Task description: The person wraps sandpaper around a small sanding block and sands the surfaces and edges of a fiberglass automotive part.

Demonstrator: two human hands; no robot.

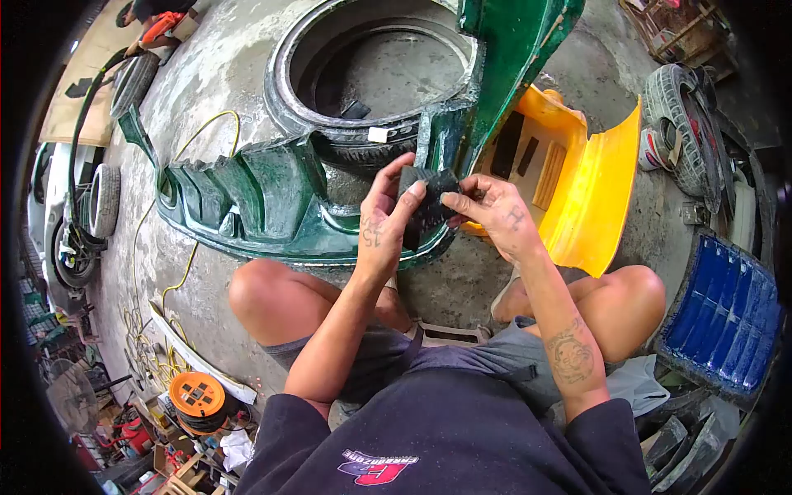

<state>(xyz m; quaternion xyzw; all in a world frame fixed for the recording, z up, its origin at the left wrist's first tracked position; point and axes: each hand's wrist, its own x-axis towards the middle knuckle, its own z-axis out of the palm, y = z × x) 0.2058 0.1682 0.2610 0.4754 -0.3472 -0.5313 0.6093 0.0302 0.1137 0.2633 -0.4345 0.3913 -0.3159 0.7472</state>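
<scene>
My left hand (389, 210) and my right hand (498, 213) pinch a folded piece of dark sandpaper (431, 198) between thumbs and fingers, in the middle of the head view. Just beyond it lies a green moulded car bumper (264, 194), with whitish scuffs and ridges along its length. One end of the bumper (521, 58) rises up past my right hand. Behind my hands a tyre (289, 103) lies flat under part of the bumper. On its sidewall sits a small white block (378, 134), and a small black piece (355, 110) lies inside the ring.
A yellow moulded panel (598, 194) stands close on the right. Further right are a blue louvred panel (722, 309) and stacked tyres (672, 95). At left, a yellow cable (188, 268) runs to an orange reel (198, 394). Another person (161, 25) crouches at the far left.
</scene>
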